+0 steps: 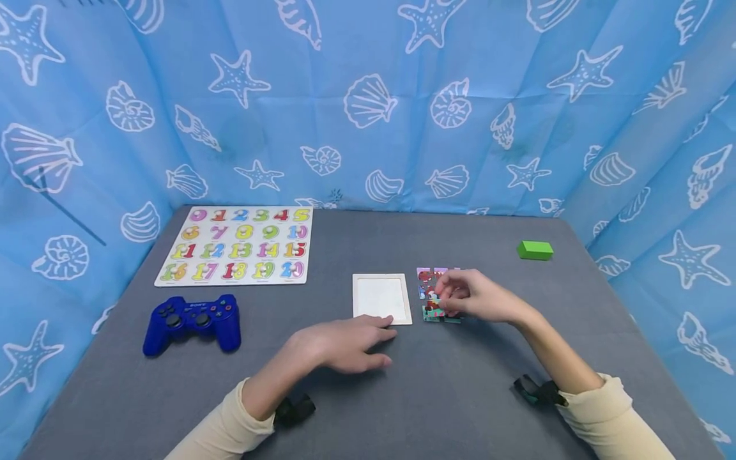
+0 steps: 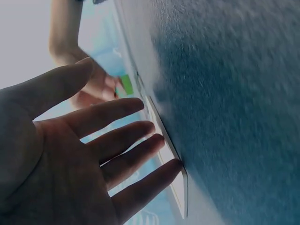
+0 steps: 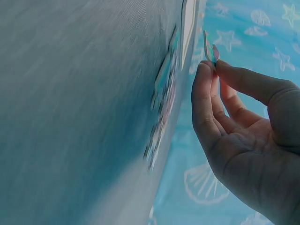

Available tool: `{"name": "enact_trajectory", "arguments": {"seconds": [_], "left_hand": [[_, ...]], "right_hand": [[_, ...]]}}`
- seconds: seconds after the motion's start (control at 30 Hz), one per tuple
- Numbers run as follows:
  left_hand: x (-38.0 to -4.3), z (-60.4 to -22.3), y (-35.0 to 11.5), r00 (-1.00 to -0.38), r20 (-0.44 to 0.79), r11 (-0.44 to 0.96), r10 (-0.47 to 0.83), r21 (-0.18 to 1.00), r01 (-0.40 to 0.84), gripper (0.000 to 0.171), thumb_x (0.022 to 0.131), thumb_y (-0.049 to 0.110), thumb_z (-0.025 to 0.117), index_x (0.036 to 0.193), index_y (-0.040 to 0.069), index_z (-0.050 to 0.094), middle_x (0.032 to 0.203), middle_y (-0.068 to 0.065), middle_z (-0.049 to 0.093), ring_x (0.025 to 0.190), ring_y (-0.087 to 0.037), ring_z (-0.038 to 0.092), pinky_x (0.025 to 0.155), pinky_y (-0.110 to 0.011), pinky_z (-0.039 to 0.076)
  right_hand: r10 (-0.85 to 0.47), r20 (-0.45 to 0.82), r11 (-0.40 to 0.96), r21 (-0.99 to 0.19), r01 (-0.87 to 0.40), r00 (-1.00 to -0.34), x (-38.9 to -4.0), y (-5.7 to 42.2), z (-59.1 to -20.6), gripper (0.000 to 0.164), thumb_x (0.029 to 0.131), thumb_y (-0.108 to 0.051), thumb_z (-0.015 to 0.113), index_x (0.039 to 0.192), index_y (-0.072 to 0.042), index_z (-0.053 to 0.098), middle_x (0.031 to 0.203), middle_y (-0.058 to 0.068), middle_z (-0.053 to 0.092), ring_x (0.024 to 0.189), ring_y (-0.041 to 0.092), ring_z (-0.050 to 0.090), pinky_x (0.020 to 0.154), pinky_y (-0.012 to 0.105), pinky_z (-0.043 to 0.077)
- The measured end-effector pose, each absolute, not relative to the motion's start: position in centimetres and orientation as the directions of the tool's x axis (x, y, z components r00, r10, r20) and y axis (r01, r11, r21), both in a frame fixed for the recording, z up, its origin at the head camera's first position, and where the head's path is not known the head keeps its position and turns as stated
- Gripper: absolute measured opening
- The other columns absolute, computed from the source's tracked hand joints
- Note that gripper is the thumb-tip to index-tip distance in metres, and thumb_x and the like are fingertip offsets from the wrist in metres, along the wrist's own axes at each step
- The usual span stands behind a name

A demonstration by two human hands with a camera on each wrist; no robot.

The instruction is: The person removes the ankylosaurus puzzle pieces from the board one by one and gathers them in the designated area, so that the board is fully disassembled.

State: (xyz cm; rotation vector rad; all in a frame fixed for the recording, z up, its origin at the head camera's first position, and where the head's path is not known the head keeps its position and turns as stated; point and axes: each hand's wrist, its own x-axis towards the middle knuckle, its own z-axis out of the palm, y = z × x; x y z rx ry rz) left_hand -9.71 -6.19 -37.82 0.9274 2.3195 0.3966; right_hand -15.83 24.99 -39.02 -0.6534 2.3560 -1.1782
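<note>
My right hand (image 1: 483, 297) pinches a small colourful jigsaw piece (image 3: 209, 50) between thumb and fingertips, raised off the table. Below and behind that hand lie several more jigsaw pieces (image 1: 425, 276) in a loose cluster; the fingers partly cover them. To the left of the cluster is a square puzzle tray (image 1: 407, 300) with a pale wooden rim and a bare white inside. My left hand (image 1: 347, 345) has its fingers stretched out, the fingertips at the tray's near edge. In the left wrist view its palm (image 2: 56, 173) holds nothing.
A white number board (image 1: 230, 246) with knobbed coloured numerals lies at the back left. Nearer on that side is a blue game controller (image 1: 192, 321). A green block (image 1: 535, 250) sits at the back right. Blue shell-print curtain (image 1: 368, 147) surrounds the grey table (image 1: 402, 409).
</note>
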Motion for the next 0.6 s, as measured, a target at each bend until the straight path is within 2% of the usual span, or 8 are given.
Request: {"name": "enact_trajectory", "arguments": {"seconds": [0.17,0.6], "left_hand": [[-9.9,-37.9,-7.7,-0.588,-0.426,0.722,0.687,0.495,0.484,0.063,0.110,0.042,0.064,0.165,0.017,0.048,0.181,0.001,0.031,0.167,-0.017,0.032,0.134,-0.045,0.034],[-9.1,-38.3,-11.7,-0.611,-0.438,0.739,0.659,0.527,0.419,0.061,0.111,0.044,0.061,0.165,0.020,0.049,0.182,-0.001,0.027,0.169,-0.024,0.028,0.136,-0.051,0.030]], "right_hand": [[-0.553,-0.172,0.537,-0.822,-0.191,-0.815,-15.2,27.6,-38.8,0.018,0.102,-0.002,0.070,0.117,0.005,0.066,0.099,0.016,0.071,0.081,0.018,0.073,0.077,0.036,0.066],[-0.506,-0.274,0.583,-0.807,-0.090,-0.818,-14.6,31.4,-39.4,0.021,0.103,0.003,0.064,0.121,0.013,0.062,0.100,0.019,0.072,0.082,0.013,0.072,0.074,0.032,0.065]]}}
